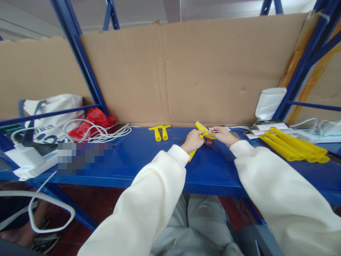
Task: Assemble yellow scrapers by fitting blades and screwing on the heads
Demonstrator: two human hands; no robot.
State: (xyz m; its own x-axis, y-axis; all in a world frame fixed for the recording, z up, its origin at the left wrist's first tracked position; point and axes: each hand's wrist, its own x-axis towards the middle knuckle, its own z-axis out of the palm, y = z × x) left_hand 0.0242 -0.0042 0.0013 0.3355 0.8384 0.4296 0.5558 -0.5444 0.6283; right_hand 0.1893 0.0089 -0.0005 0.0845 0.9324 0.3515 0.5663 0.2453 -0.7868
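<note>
In the head view, my left hand (194, 140) is closed around the handle of a yellow T-shaped scraper-like tool (201, 126). Its head points away from me and the handle's end shows below my palm. My right hand (220, 135) has its fingertips pinched together at the right end of that head; whatever small thing they grip is too small to make out. On the table beneath my hands lies a screwdriver (209, 142) with a red and black handle, its thin shaft pointing left. Two more yellow T-shaped pieces (158, 134) rest to the left, near the cardboard.
Several yellow tubes (287, 145) are piled at the right beside a white pouch (270, 103). White cables (106, 132), a red plastic bag (93, 119), a cloth bag (57, 113) and a power strip (37, 165) occupy the left. A cardboard wall (207, 71) backs the blue table (149, 163).
</note>
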